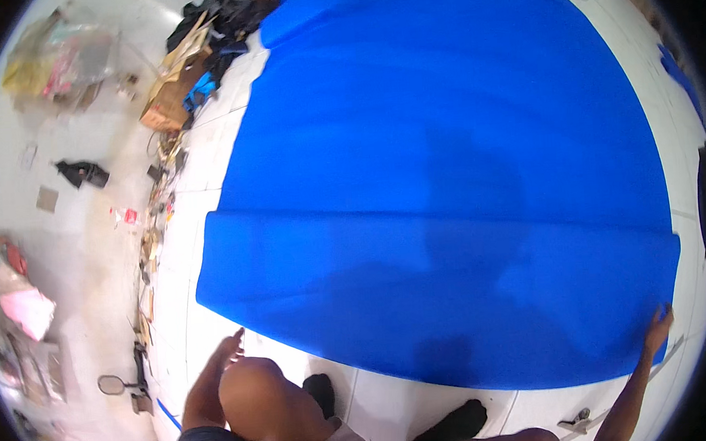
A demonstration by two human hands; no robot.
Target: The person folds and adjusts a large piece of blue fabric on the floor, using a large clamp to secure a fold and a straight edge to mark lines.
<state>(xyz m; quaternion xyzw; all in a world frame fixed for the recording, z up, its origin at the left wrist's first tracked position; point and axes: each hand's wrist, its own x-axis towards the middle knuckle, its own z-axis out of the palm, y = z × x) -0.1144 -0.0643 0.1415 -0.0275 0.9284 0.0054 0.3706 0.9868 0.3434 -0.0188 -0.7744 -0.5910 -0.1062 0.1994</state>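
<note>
A large sheet of blue fabric [445, 134] lies over the white floor in front of me. Its near part is a folded-back flap [422, 297], with a straight edge running across from left to right. At the flap's near right corner, my right hand [659, 328] rests on the cloth's side edge with its fingers apart. My left hand [231, 349] is beside my bent knee, just short of the near left edge and not touching the fabric. Its fingers look loosely stretched, partly hidden by the knee. My head's shadow falls on the cloth.
Left of the fabric stand a cardboard box [169, 102], dark cloth [231, 18] and a strip of scraps. Further left lie plastic bags [77, 63] and a pink bundle [27, 313]. A small metal piece [575, 422] is near my right forearm. My dark-socked foot [446, 426] is by the near edge.
</note>
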